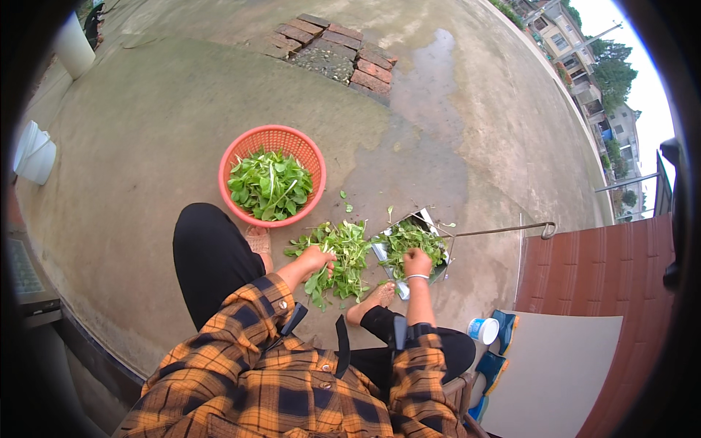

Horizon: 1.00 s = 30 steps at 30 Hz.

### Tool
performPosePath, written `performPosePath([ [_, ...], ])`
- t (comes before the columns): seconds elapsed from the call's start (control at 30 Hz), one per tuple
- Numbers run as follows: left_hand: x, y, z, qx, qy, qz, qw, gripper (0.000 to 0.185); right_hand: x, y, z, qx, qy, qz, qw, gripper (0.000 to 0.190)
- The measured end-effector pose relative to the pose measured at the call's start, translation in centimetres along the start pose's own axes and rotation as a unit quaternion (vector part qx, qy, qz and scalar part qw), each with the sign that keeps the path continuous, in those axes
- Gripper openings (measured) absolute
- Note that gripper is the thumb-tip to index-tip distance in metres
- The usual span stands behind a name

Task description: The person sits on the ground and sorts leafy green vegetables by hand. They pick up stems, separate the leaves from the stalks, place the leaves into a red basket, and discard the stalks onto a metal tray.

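My left hand [317, 261] is closed on some leafy greens at the near left side of a loose pile of leafy greens [350, 252] on the concrete. To the right, my right hand [417, 261] is over a metal dustpan [382, 253] heaped with smaller leaves and stems; its fingers are curled, and whether they hold anything is hidden. The dustpan has a long thin metal handle [493, 229] pointing right. Beyond my left foot stands a red plastic colander basket [224, 183], partly filled with leafy greens [271, 186].
Bricks [372, 82] lie flat on the concrete farther off, beside a wet patch [432, 82]. A white bucket [35, 153] stands far left. At right are a small white tub [483, 330], blue boots [491, 367] and a tiled wall [591, 268]. Scattered leaves [348, 207] lie near the pile.
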State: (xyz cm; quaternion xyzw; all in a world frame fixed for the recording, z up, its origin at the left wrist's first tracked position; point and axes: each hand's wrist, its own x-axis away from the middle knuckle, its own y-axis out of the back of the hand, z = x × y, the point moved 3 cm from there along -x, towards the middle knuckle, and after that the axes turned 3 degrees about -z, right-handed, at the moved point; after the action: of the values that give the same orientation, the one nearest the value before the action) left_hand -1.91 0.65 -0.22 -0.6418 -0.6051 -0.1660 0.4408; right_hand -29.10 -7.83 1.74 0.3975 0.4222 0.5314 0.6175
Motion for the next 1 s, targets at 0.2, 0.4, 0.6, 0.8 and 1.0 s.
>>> performPosePath([
  [0.2,-0.4,0.9,0.6,0.020,0.071,-0.052,0.996,0.017,-3.7,2.2,-6.1,0.121,-0.145,-0.017,0.982,0.029],
  [0.4,-0.8,1.1,0.7,-0.091,0.042,-0.060,0.993,0.021,-0.6,-8.9,-1.9,-0.011,-0.041,0.143,0.989,0.024],
  [0.6,-1.0,0.8,0.6,-0.092,0.102,-0.062,0.989,0.024,3.8,-16.1,2.7,0.065,-0.209,0.309,0.926,0.031],
  [0.8,-1.7,0.7,0.1,-0.101,0.072,-0.072,0.990,0.023,6.6,-18.1,1.2,-0.026,-0.216,0.351,0.911,0.034],
  [1.0,-2.7,1.1,0.9,-0.189,0.043,-0.116,0.974,0.021,7.2,-17.7,1.2,-0.380,-0.299,0.286,0.827,0.018],
])
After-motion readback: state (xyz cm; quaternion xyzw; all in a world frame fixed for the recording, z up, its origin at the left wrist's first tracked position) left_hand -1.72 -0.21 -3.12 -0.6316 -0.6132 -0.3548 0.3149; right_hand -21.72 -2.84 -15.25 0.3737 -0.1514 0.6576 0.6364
